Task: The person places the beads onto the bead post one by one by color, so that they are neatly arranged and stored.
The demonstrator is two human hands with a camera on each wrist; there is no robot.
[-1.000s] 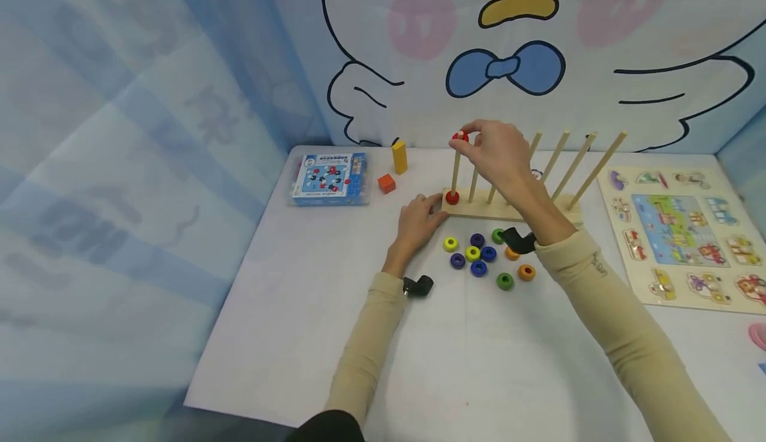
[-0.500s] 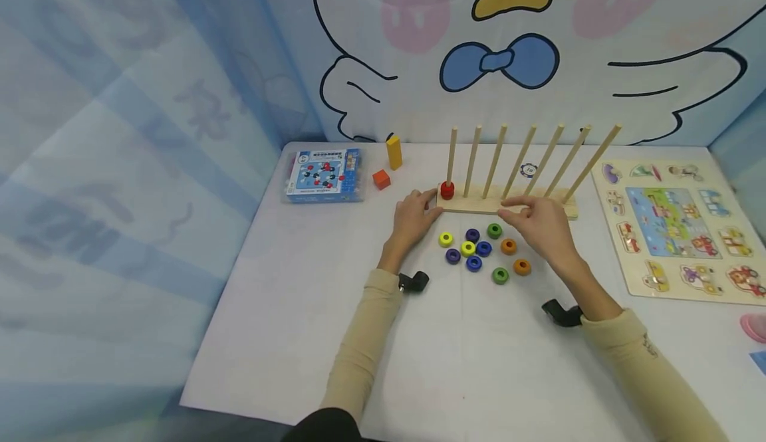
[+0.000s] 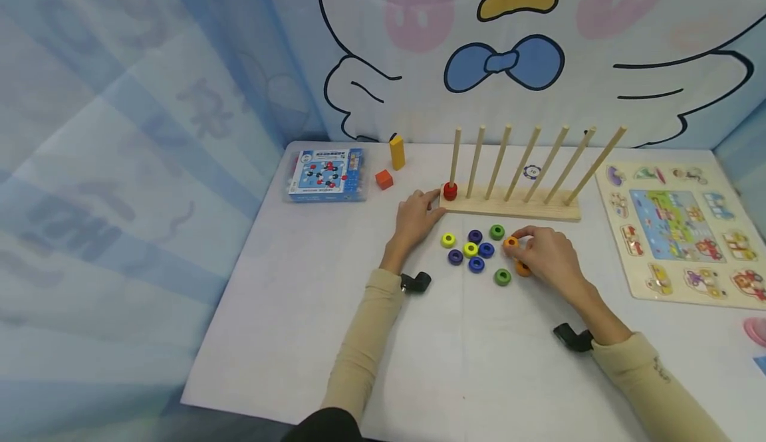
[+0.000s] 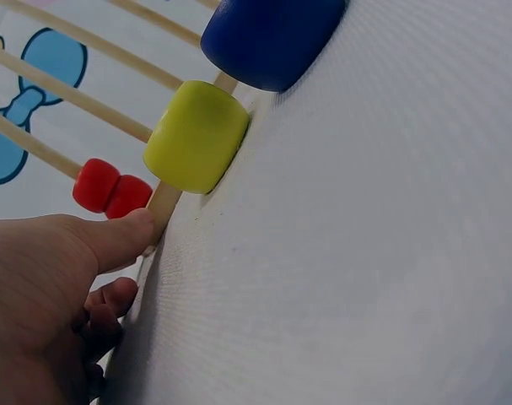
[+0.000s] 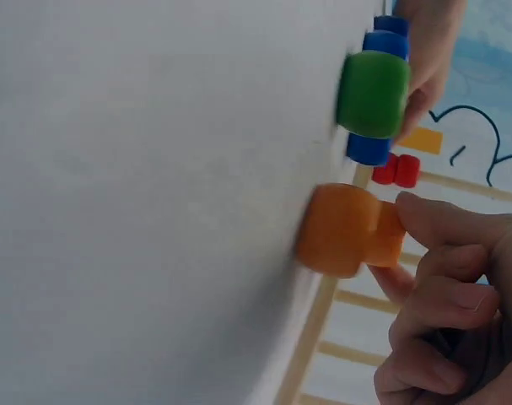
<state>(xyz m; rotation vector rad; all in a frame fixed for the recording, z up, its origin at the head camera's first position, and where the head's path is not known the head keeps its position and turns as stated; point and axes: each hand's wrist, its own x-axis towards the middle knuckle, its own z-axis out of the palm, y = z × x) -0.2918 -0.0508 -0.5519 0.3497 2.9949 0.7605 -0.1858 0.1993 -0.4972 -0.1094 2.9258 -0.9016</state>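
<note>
A wooden peg stand (image 3: 514, 210) with a row of upright pegs stands near the back of the table. Two red beads (image 3: 450, 191) are stacked on its leftmost peg. My left hand (image 3: 414, 219) grips the left end of the base, its thumb (image 4: 125, 236) on the front edge in the left wrist view. In front of the stand, my right hand (image 3: 550, 256) pinches an orange bead (image 3: 510, 242) between thumb and finger. A second orange bead (image 5: 333, 232) lies just nearer, partly covered by that hand in the head view.
Loose yellow (image 3: 471, 250), blue (image 3: 476, 265), purple (image 3: 455, 257) and green beads (image 3: 502, 277) lie before the stand. A boxed set (image 3: 326, 175), an orange-red cube (image 3: 384, 179) and a yellow block (image 3: 397, 153) are at back left. A picture puzzle board (image 3: 682, 229) lies right.
The upper red bead slid down its peg onto the lower one. My right hand left the peg top, came down toward me and took hold of an orange bead. My left hand stayed.
</note>
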